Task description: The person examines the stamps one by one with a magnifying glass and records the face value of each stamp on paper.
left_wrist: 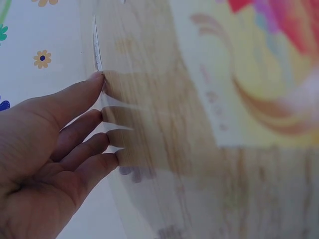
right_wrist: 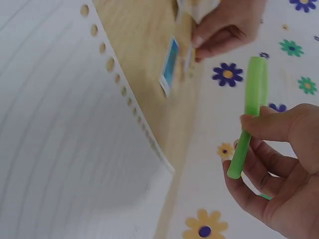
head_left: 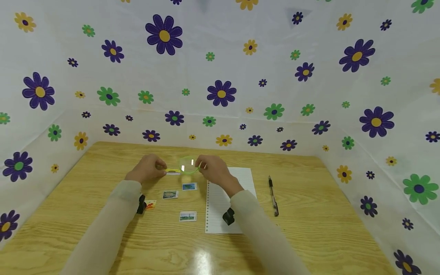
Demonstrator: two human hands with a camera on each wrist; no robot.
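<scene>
While the left hand [head_left: 150,168] pinches a small yellow card [head_left: 173,172] toward the counter's [head_left: 68,229] far edge, left of centre, the right hand [head_left: 214,168] grips a green-rimmed magnifier [head_left: 188,165] between thumb and bent fingers, close beside the card. Both holds look light: the thin card could bend or slip if pinched unevenly, and the lens, which shows bright reflections, could lose the print in glare if badly tilted. Dropped, it might scatter the loose cards [head_left: 170,194] nearer the front edge.

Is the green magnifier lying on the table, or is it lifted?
Lifted. The right hand pinches the magnifier by its handle, which shows against the curtain in the right wrist view.
</scene>
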